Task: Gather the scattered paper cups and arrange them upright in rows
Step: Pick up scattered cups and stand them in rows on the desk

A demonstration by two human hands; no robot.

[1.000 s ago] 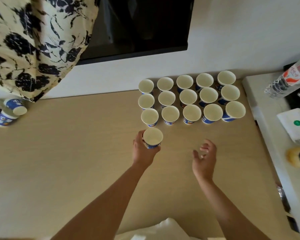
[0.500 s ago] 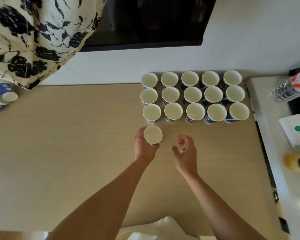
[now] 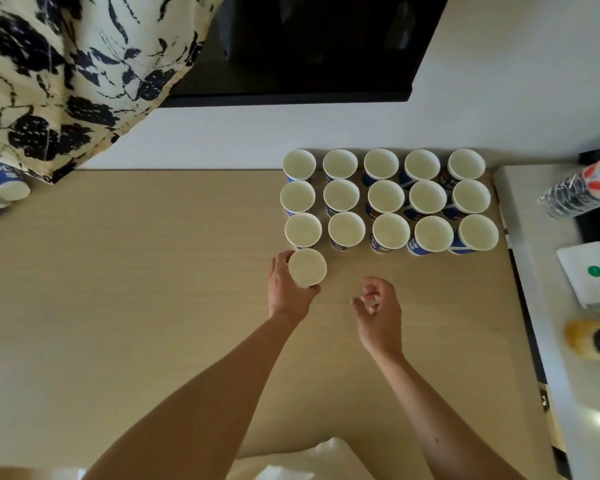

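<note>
On bench, near wall: fifteen upright cups, three rows. Left hand wraps sixteenth cup, starting fourth row, left end. Right hand loosely curled, empty. Advice: seat flush beneath column, release straight. Stray cups far left.

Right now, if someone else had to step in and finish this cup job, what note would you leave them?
Left hand: grip on one upright cup, placing it at the left end of a new fourth row.
Right hand: empty, fingers curled, above the table.
Done: three rows of five cups upright by the wall.
Left: release this cup; fetch the loose cups at the far left edge.
</note>
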